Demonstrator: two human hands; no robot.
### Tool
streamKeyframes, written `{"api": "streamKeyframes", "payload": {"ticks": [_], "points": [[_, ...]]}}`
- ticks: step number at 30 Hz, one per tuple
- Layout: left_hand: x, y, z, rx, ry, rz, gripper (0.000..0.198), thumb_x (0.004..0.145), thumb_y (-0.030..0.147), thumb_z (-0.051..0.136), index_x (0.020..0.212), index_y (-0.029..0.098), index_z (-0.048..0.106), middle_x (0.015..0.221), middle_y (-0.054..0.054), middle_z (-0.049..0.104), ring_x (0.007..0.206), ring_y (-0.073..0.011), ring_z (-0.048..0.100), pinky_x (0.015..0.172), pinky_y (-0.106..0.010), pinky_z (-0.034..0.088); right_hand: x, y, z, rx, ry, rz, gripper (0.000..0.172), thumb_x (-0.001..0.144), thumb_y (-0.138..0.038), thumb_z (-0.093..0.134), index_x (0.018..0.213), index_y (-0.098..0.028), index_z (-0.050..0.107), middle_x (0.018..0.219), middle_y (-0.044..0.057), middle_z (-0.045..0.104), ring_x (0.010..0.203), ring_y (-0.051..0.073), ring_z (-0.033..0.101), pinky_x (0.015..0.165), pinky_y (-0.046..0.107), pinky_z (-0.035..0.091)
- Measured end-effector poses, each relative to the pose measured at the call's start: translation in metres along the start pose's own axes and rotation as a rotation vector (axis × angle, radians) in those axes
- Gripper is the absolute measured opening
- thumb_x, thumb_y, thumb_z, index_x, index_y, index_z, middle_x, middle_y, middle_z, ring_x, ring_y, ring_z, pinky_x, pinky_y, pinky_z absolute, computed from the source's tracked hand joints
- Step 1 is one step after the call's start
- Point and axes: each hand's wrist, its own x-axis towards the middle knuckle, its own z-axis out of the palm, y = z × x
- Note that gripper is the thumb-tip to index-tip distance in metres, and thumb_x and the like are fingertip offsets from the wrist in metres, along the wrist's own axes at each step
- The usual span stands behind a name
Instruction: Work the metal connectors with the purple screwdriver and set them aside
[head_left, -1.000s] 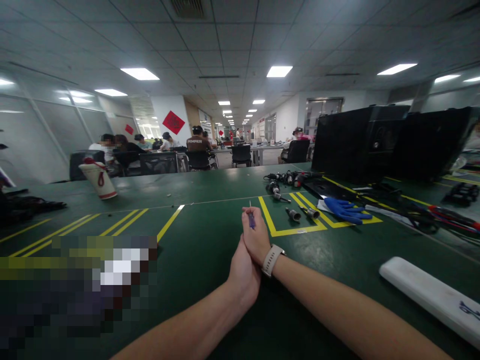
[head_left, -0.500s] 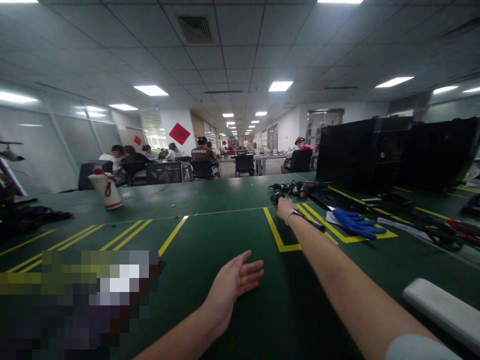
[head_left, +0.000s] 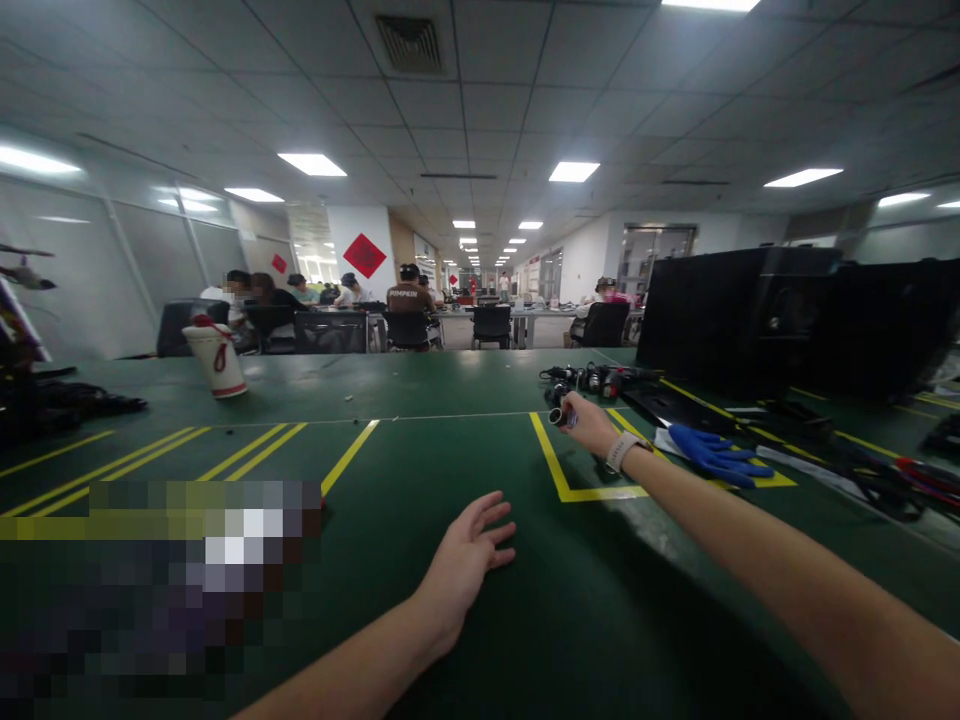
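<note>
My right hand point(head_left: 589, 425), with a pale watch on the wrist, is stretched out over the yellow-taped square point(head_left: 559, 475) on the green table. Its fingers are closed round a small dark cylindrical part point(head_left: 559, 414) with an open round end. Something thin and purple shows between the fingers. My left hand point(head_left: 469, 550) lies flat on the green table point(head_left: 420, 380) nearer to me, palm down, fingers apart, holding nothing. More dark cylindrical parts point(head_left: 592, 378) lie in a cluster just beyond my right hand.
A blue glove point(head_left: 712, 455) lies right of my right hand. Black monitors point(head_left: 750, 315) stand at the right with cables point(head_left: 885, 480) in front. A white cup point(head_left: 216, 360) stands far left. People sit at desks behind the table. A blurred patch covers the near left.
A second ago both hands were clasped together, the right holding a thin purple tool. The right hand then reached out to the parts and has now lifted one; the left hand opened flat.
</note>
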Motion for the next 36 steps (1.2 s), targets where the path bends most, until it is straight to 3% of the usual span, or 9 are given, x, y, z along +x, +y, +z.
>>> {"api": "streamKeyframes", "payload": {"ticks": [6,12,17,20,23,26,29,33,36], "points": [[-0.005,-0.001,0.008,0.096,-0.028,0.149,0.052,0.076,0.009,0.054,0.125,0.019,0.042,0.138,-0.014,0.040,0.116,-0.0273,0.050,0.091,-0.042,0.044,-0.076,-0.047,0.000,0.420,-0.070,-0.320,0.027,0.073,-0.013,0.065,0.083,-0.019,0.040,0.101,0.004,0.058,0.087,0.016,0.060,0.076,0.032,0.050],[-0.016,-0.010,0.003,0.265,-0.111,0.403,0.061,0.073,0.019,0.064,0.129,0.021,0.039,0.132,-0.013,0.046,0.119,-0.0270,0.046,0.094,-0.039,0.044,-0.140,-0.090,0.002,0.775,-0.160,-0.444,0.026,0.075,-0.014,0.061,0.079,-0.022,0.037,0.095,0.004,0.057,0.085,0.017,0.058,0.074,0.032,0.048],[-0.039,-0.023,-0.004,0.540,-0.207,0.614,0.050,0.080,0.025,0.058,0.128,0.029,0.044,0.135,-0.006,0.047,0.124,-0.0240,0.043,0.103,-0.041,0.036,-0.179,-0.103,0.008,0.891,-0.157,-0.330,0.026,0.068,-0.007,0.055,0.077,-0.022,0.036,0.077,-0.001,0.049,0.067,0.013,0.048,0.060,0.025,0.042],[-0.051,-0.029,-0.009,0.789,-0.300,0.791,0.055,0.082,0.018,0.053,0.133,0.032,0.036,0.140,-0.005,0.041,0.127,-0.0222,0.038,0.103,-0.041,0.035,-0.201,-0.103,0.007,0.866,-0.182,-0.300,0.024,0.065,-0.003,0.050,0.075,-0.022,0.036,0.072,-0.003,0.046,0.061,0.011,0.042,0.054,0.022,0.038],[-0.061,-0.030,-0.013,1.075,-0.295,0.920,0.057,0.082,0.009,0.045,0.133,0.029,0.033,0.144,-0.007,0.034,0.122,-0.0216,0.044,0.095,-0.038,0.044,-0.211,-0.096,0.003,0.832,-0.189,-0.216,0.023,0.069,0.001,0.043,0.075,-0.021,0.038,0.085,0.002,0.054,0.075,0.014,0.051,0.069,0.028,0.043],[-0.069,-0.029,-0.013,1.379,-0.326,1.067,0.046,0.082,0.012,0.043,0.126,0.025,0.044,0.128,-0.009,0.053,0.104,-0.0226,0.056,0.079,-0.035,0.053,-0.211,-0.089,0.001,0.800,-0.163,-0.057,0.024,0.071,0.003,0.040,0.076,-0.021,0.040,0.097,0.006,0.057,0.092,0.018,0.055,0.080,0.035,0.043],[-0.074,-0.030,-0.009,1.571,-0.333,1.202,0.034,0.084,0.018,0.043,0.116,0.021,0.053,0.108,-0.007,0.065,0.092,-0.0239,0.059,0.070,-0.034,0.054,-0.209,-0.088,0.002,0.755,-0.190,0.003,0.025,0.070,0.004,0.040,0.076,-0.020,0.041,0.096,0.005,0.059,0.093,0.019,0.057,0.080,0.037,0.044],[-0.081,-0.032,-0.002,1.703,-0.262,1.382,0.026,0.087,0.020,0.041,0.104,0.017,0.060,0.102,-0.008,0.067,0.093,-0.0242,0.057,0.080,-0.038,0.047,-0.211,-0.094,0.000,0.694,-0.250,-0.004,0.027,0.068,0.006,0.040,0.076,-0.020,0.043,0.096,0.004,0.061,0.093,0.018,0.058,0.082,0.035,0.044],[-0.086,-0.030,0.001,1.781,-0.276,1.398,0.026,0.088,0.025,0.042,0.102,0.015,0.062,0.105,-0.008,0.067,0.098,-0.0237,0.056,0.086,-0.037,0.042,-0.216,-0.096,-0.001,0.657,-0.268,-0.009,0.028,0.068,0.006,0.041,0.079,-0.020,0.045,0.098,0.004,0.062,0.094,0.018,0.058,0.082,0.034,0.044]]}}
